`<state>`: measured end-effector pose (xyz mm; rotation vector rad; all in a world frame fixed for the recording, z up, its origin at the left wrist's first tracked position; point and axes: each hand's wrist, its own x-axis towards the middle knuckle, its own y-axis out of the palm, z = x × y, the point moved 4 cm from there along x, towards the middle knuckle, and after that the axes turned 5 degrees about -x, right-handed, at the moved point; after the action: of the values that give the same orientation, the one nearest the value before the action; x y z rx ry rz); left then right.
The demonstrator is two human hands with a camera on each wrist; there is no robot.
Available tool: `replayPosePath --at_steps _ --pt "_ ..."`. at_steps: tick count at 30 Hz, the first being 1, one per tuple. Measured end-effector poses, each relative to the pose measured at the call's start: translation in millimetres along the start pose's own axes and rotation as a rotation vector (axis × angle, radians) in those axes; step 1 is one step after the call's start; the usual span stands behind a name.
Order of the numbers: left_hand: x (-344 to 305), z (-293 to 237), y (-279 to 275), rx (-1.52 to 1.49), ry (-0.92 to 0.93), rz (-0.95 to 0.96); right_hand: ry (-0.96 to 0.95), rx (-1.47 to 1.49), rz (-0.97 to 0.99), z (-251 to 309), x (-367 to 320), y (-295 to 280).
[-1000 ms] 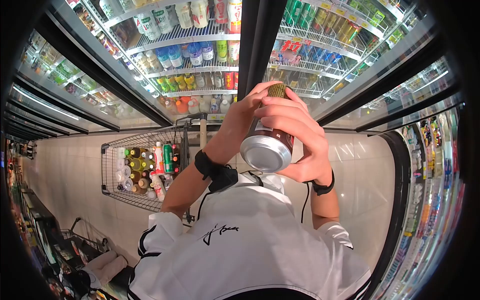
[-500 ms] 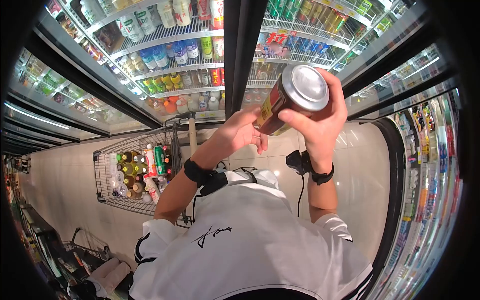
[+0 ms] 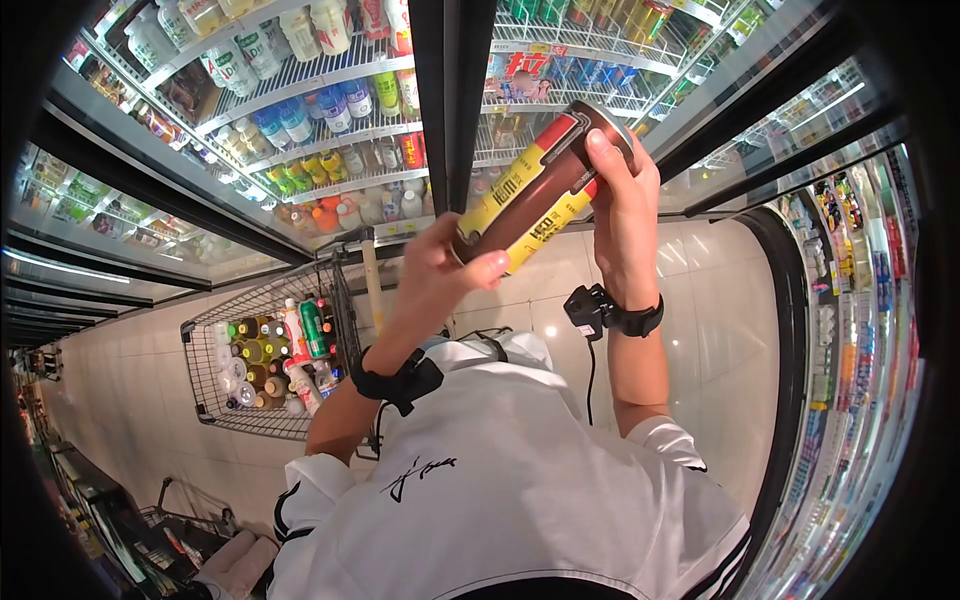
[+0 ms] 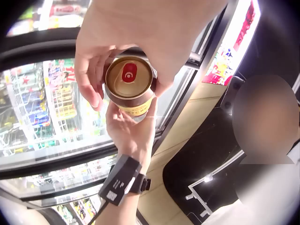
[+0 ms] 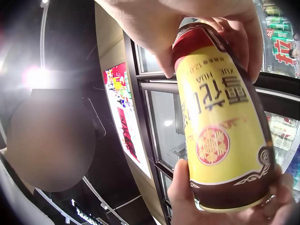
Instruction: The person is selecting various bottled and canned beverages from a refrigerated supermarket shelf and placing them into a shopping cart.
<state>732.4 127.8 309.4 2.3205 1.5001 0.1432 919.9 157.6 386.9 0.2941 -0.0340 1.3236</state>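
A tall beer can [image 3: 535, 190], brown with yellow and red label panels, is held tilted between both hands in front of the chest. My right hand [image 3: 630, 215] grips its upper right end, with the thumb along the side. At the lower left end my left hand [image 3: 440, 262] holds it, fingers bent around the rim. The left wrist view shows the can's gold lid [image 4: 129, 77] and red pull tab, unopened, inside the left hand's grasp. Printed characters and a red snowflake emblem [image 5: 212, 145] face the right wrist camera.
A wire shopping cart [image 3: 255, 425] with several bottles and a green can stands to the left. Ahead are glass-door coolers, split by a black door frame [image 3: 462, 100], with stocked shelves [image 3: 310, 85]. An open-front display [image 3: 860, 270] curves along the right; another cart is at lower left.
The can has turned from showing its silver base to showing its printed side, lying diagonally. My left hand, loosely beside it half a second ago, now grips the lower end.
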Motion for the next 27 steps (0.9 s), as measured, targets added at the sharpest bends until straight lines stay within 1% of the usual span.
replayPosePath --at_steps 1,2,3,5,7,9,11,12,13,14,15,16,17,18,19,21,22,23,25,26,27 --pt "0.8 -7.2 -3.6 0.008 0.057 -0.051 0.002 0.001 0.0 -1.1 0.2 -4.1" --pt "-1.7 -20.4 -6.1 -0.016 0.164 -0.139 0.05 0.006 0.015 -3.7 0.5 -7.8" --pt "-1.5 -26.2 -9.6 -0.015 0.164 -0.145 0.098 0.013 0.034 -7.4 0.5 -8.2" --pt "-3.2 -43.6 -28.6 0.013 0.341 -0.3 0.093 0.021 0.053 -13.6 -3.1 -4.2" --pt "-3.7 -57.8 -39.5 0.035 0.378 -0.338 0.226 0.107 0.151 -24.0 -11.3 3.7" --pt "-2.3 -68.1 -47.7 0.063 0.414 -0.382 0.26 0.102 0.183 -32.7 -19.3 12.3" --pt "-2.7 -79.3 -50.4 0.216 0.559 -0.411 0.433 0.116 0.307 -47.0 -28.1 22.3" --pt "-4.1 -83.3 -47.2 0.171 0.565 -0.334 0.435 0.12 0.313 -52.3 -28.8 24.1" --pt "-4.6 -83.5 -49.6 0.173 0.565 -0.336 0.552 0.204 0.389 -61.1 -33.3 28.7" --pt "-3.5 -83.6 -50.4 0.093 0.579 -0.242 0.668 0.287 0.462 -68.5 -38.4 32.7" --pt "-2.0 -84.2 -50.2 0.014 0.591 -0.148 0.668 0.287 0.464 -73.0 -40.2 33.5" --pt "-0.4 -86.6 -51.6 0.015 0.592 -0.152 0.762 0.452 0.506 -77.6 -45.4 38.7" --pt "2.4 -89.4 -51.8 -0.054 0.568 -0.102 0.856 0.618 0.547 -80.9 -50.5 44.7" --pt "4.0 -90.8 -51.8 -0.123 0.545 -0.053 0.879 0.666 0.62 -82.3 -54.4 51.1" --pt "4.5 -90.1 -52.9 -0.122 0.548 -0.06 0.883 0.665 0.627 -84.3 -57.5 55.7" --pt "9.3 -83.0 -52.9 -0.338 0.482 -0.001 0.919 0.931 0.76 -81.7 -67.3 69.7" --pt "12.5 -80.9 -51.4 -0.34 0.485 -0.004 0.91 1.008 0.8 -86.8 -70.9 73.9" --pt "15.2 -79.2 -49.4 -0.314 0.512 -0.015 0.912 1.006 0.802 -95.3 -72.1 76.9" --pt "13.3 -81.9 -48.7 -0.289 0.542 -0.03 0.877 1.119 0.978 -96.8 -75.0 85.8" --pt "9.8 -86.1 -48.4 -0.263 0.508 -0.065 0.882 1.117 0.982 -93.9 -74.5 85.1" --pt "7.1 -88.5 -48.9 -0.238 0.474 -0.102 0.851 0.824 0.914 -89.1 -71.5 84.9"
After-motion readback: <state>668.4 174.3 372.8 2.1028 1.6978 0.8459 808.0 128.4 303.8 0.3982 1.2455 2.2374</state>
